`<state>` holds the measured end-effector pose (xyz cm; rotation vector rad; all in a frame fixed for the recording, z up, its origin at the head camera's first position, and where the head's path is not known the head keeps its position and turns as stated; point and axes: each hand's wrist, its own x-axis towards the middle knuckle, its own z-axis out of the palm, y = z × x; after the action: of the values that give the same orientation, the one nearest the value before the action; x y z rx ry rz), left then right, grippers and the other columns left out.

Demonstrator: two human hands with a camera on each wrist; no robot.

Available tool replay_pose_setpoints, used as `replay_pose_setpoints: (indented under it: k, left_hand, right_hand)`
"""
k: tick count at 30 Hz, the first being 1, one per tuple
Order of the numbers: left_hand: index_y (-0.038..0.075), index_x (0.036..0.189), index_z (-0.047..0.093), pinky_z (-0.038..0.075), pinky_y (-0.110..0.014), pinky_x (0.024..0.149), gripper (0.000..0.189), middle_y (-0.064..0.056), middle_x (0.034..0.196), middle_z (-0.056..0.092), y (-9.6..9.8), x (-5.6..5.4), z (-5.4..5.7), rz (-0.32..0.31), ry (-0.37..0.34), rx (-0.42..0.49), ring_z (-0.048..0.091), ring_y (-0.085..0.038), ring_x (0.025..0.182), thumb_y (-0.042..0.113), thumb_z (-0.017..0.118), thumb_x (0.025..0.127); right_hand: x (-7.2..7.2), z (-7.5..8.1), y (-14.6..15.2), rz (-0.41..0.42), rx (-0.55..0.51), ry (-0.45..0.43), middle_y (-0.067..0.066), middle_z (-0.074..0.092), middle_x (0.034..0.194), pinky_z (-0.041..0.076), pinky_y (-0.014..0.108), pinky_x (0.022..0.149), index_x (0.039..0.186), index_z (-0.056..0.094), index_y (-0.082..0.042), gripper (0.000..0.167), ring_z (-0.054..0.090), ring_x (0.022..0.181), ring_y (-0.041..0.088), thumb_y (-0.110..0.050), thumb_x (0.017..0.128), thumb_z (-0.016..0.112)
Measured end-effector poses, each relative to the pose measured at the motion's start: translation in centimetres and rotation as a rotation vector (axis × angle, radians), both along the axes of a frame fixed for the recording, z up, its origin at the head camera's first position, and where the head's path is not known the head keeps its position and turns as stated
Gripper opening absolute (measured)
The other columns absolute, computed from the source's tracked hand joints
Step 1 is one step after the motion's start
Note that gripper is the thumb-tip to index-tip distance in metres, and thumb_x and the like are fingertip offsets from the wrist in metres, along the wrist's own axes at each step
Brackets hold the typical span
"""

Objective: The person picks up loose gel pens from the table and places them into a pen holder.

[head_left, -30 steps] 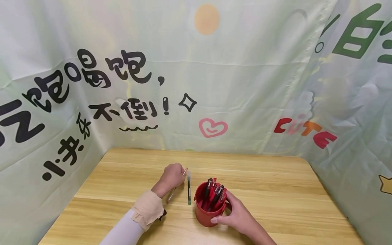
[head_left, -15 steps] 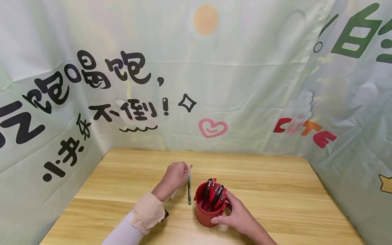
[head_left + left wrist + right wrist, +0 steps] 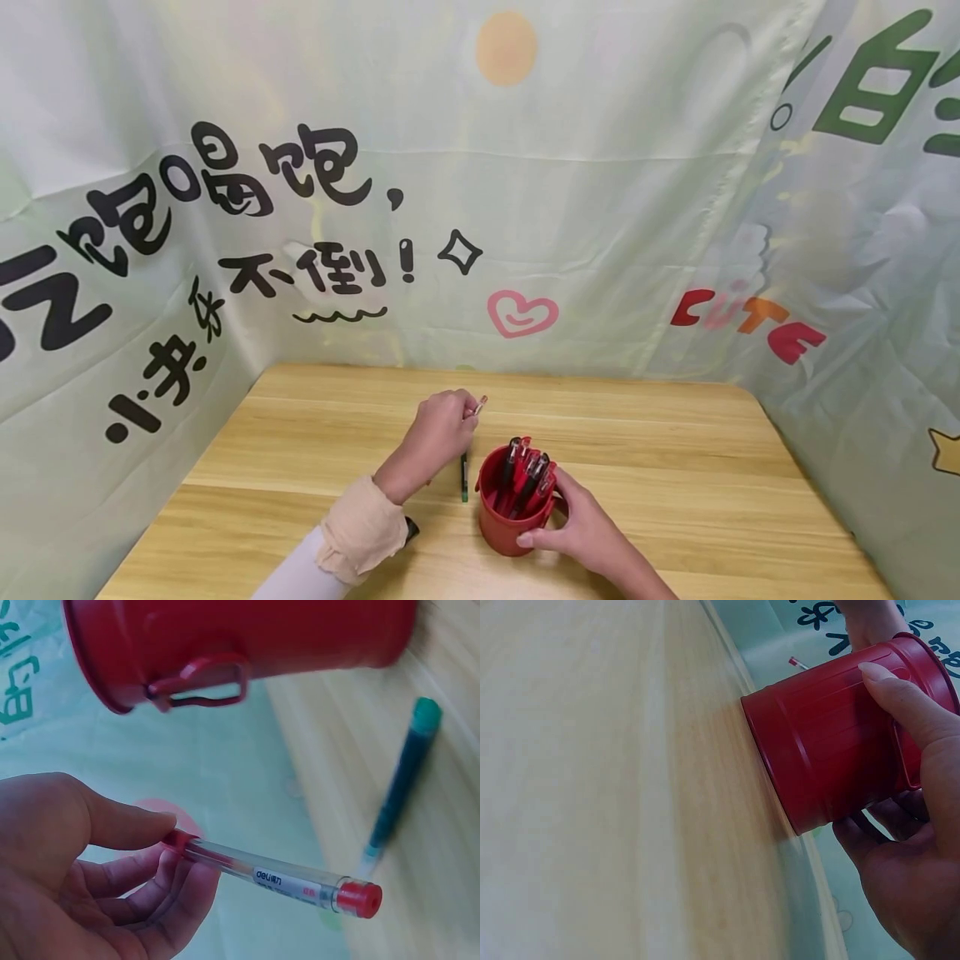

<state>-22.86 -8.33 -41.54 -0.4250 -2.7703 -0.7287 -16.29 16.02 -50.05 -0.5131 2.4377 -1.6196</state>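
My left hand [image 3: 441,427] pinches a clear gel pen with red ends [image 3: 289,882] between thumb and fingers, above the table. In the left wrist view one red end points away from the hand. A green-ended pen [image 3: 464,482] lies on the table under this hand, its far part hidden in the head view. My right hand [image 3: 588,523] grips a red metal bucket [image 3: 504,535] from its right side, thumb across the front. Red and black pens [image 3: 527,475] stand in the bucket, caps up. One side handle [image 3: 206,682] shows in the left wrist view.
The wooden table [image 3: 675,442] has rounded far corners. Behind and beside it hang pale green printed cloths [image 3: 600,208]. A beige wrap [image 3: 362,529] is round the left wrist, with a black object [image 3: 412,529] at its side.
My left hand has lifted the red-ended pen from the table and moved slightly right and farther away, over the green-ended pen. The right hand and the bucket stay in place.
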Motion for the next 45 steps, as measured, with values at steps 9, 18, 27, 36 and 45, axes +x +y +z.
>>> replay_pose_setpoints:
  k: [9,18,27,36,45]
  left_hand:
    - [0.008,0.097,0.074,0.058,-0.027,0.069,0.005,-0.002,0.088,0.073,1.0,1.5,1.6,-0.045,0.067,0.011,0.068,-0.014,0.079,0.012,0.074,0.093]
    - [0.008,0.098,0.074,0.058,-0.023,0.067,0.007,-0.003,0.088,0.072,1.7,3.0,2.9,-0.080,0.167,0.014,0.068,-0.014,0.077,0.012,0.075,0.093]
    - [0.010,0.105,0.075,0.059,-0.021,0.069,0.012,-0.002,0.095,0.074,2.2,4.3,4.1,-0.132,0.219,0.050,0.069,-0.013,0.080,0.015,0.075,0.094]
    - [0.010,0.109,0.075,0.059,-0.021,0.070,0.016,-0.001,0.098,0.073,2.6,5.6,5.2,-0.194,0.312,0.101,0.069,-0.011,0.082,0.017,0.076,0.095]
    - [0.010,0.110,0.073,0.056,-0.014,0.068,0.015,0.001,0.096,0.071,2.9,6.7,5.9,-0.287,0.412,0.180,0.066,-0.006,0.081,0.012,0.073,0.095]
  right_hand:
    - [0.0,-0.1,0.0,0.004,0.003,0.005,0.001,0.059,0.149,0.045,0.017,0.108,0.150,0.048,-0.028,0.089,0.056,0.139,0.021,-0.035,0.075,0.094]
    - [0.0,-0.1,0.0,0.000,0.004,0.013,0.001,0.060,0.149,0.046,0.017,0.107,0.150,0.048,-0.026,0.089,0.056,0.137,0.017,-0.034,0.074,0.094]
    - [0.0,-0.1,0.0,0.004,0.013,0.016,0.001,0.059,0.149,0.046,0.017,0.107,0.151,0.048,-0.026,0.089,0.056,0.136,0.013,-0.035,0.075,0.093]
    - [0.0,-0.1,0.1,0.011,0.012,0.019,0.000,0.059,0.150,0.047,0.020,0.110,0.151,0.047,-0.028,0.089,0.055,0.138,0.013,-0.036,0.075,0.093]
    - [0.0,-0.3,0.1,0.027,-0.002,0.053,-0.001,0.061,0.146,0.047,0.020,0.109,0.150,0.048,-0.027,0.086,0.057,0.132,0.006,-0.034,0.077,0.092]
